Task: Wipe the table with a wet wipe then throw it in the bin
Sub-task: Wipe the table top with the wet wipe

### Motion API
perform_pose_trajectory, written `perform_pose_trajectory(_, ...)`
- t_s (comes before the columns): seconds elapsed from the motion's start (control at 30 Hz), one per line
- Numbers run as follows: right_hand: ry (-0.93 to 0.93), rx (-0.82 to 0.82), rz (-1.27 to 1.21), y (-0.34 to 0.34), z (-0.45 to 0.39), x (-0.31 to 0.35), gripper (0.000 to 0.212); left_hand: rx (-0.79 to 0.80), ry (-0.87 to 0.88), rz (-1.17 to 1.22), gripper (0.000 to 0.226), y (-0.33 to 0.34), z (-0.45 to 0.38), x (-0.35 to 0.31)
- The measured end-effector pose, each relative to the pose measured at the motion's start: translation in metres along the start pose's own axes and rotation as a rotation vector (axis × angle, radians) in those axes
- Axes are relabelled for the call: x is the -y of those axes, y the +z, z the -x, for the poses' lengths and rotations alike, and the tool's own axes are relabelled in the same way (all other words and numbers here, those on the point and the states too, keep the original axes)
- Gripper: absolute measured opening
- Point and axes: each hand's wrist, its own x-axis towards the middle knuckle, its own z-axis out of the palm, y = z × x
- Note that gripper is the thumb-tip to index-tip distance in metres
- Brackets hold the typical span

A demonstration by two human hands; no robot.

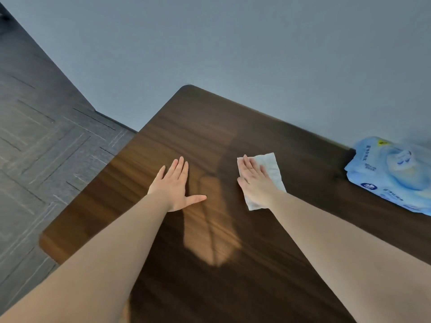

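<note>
Head view, L to R. Far L: grey patterned carpet floor [44,136], meeting a plain grey wall [233,43] that fills the top of the view. Centre: dark wood-grain bench [186,127] w/ rounded corners, a pale light patch on its surface betw. the two forearms. Left hand [173,186]: palm down, flat on the bare bench top, fingers straight and together, thumb spread out to the R; grip fully open, nothing held. Right hand [255,180]: palm down, flat on the white wet wipe [271,169], fingers extended; grip open, pressing rather than clutching. The wipe lies unfolded and flat on the bench, approx. mid-surface, its edges showing beyond the fingertips, along the R side of the hand and below the wrist. Far R: blue wet-wipe pack [391,176] on the bench at the wall edge, well apart from the wipe, partly cut by the frame. Bin not in view.
</note>
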Motion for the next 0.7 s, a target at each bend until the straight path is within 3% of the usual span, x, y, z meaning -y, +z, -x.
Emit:
perform_pose_trajectory(0.1, -0.090, 0.036, -0.062, -0.012, -0.036, 0.026, 0.055, -0.047, -0.003, 0.037, 0.110, 0.011, 0.000, 0.031)
perform_pose_trajectory(0.2, -0.208, -0.021, 0.070, -0.009, -0.067, 0.046, 0.052, -0.137, 0.031, 0.068, 0.107, 0.022, -0.001, 0.042)
perform_pose_trajectory(0.4, -0.125, -0.225, 0.164, 0.007, -0.107, 0.094, 0.054, -0.278, 0.026, 0.117, 0.099, 0.030, -0.004, 0.040)
perform_pose_trajectory(0.7, -0.103, -0.236, 0.167, 0.007, -0.154, 0.147, 0.058, -0.304, 0.021, 0.192, 0.102, 0.037, -0.006, 0.045)
